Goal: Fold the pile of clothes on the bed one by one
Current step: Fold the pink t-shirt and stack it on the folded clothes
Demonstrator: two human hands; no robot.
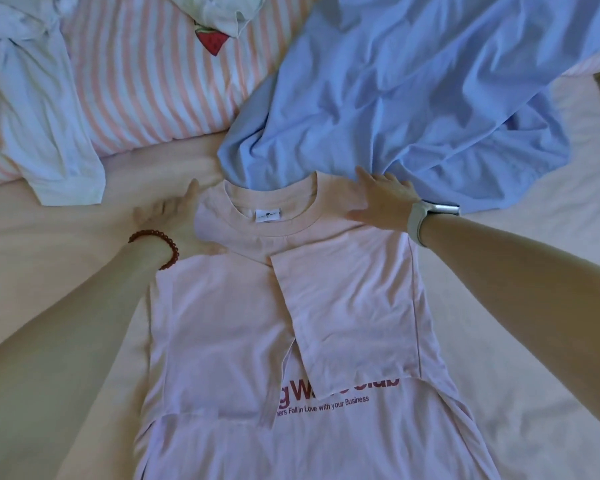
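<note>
A pale pink T-shirt (222, 323) with red lettering lies flat on the bed in front of me, collar away from me, both sleeves folded in over its chest. My left hand (174, 216) lies at the shirt's left shoulder, partly tucked under the fabric edge. Flat, straight fingers of my right hand (381, 199) press on the right shoulder beside the collar. A light blue garment (413, 98) lies crumpled just beyond the collar. A white garment (42, 126) lies at the far left.
A pink-and-white striped pillow or cover (146, 81) with a strawberry print sits at the back, with another white cloth (222, 12) on top. The pale bed sheet (534, 306) spreads out to the right and left of the shirt.
</note>
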